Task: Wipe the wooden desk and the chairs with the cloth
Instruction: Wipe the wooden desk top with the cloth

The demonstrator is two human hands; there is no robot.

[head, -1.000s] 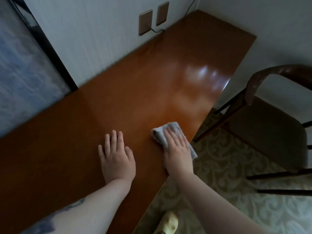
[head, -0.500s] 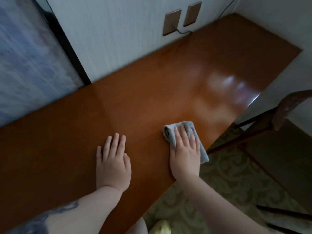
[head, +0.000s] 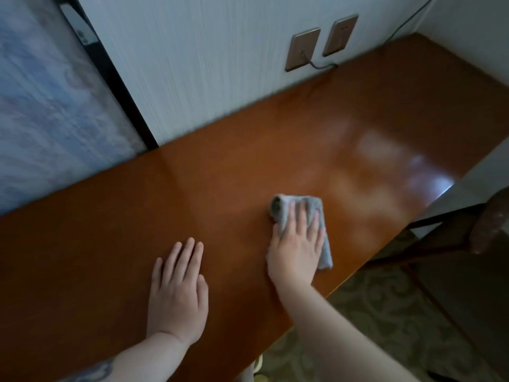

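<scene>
White ribbed wall (head: 192,78) runs behind a long glossy reddish-brown wooden desk (head: 220,194); patterned greenish carpet (head: 385,326) lies below its near edge. We see two brown wall plates (head: 303,48) above the far end of the desk, a dark cable (head: 319,65) plugged into the left one.

Our right hand (head: 296,244) lies flat with straight fingers on the folded grey cloth (head: 300,216), pressing it to the desk top near the front edge. Nothing is pinched; it is a palm-down press. Our left hand (head: 179,293) is also flat and spread on bare wood to the left of the cloth, holding nothing, probably bracing.

Dark wooden chair (head: 473,244) stands at the right, just beside the desk's front edge, only partly in view. We judge it not yet wiped.

Handling: the cloth looks soft, light and limp, and one corner is rolled up at the far left. It should bunch or unfold if pushed by one edge, so we keep the palm across the middle of the fold. The desk finish looks slick and reflective, so the cloth should slide easily. The chair frame looks rigid; we would wipe along the curved back rail.

No brands, labels or readable writing anywhere in view.
</scene>
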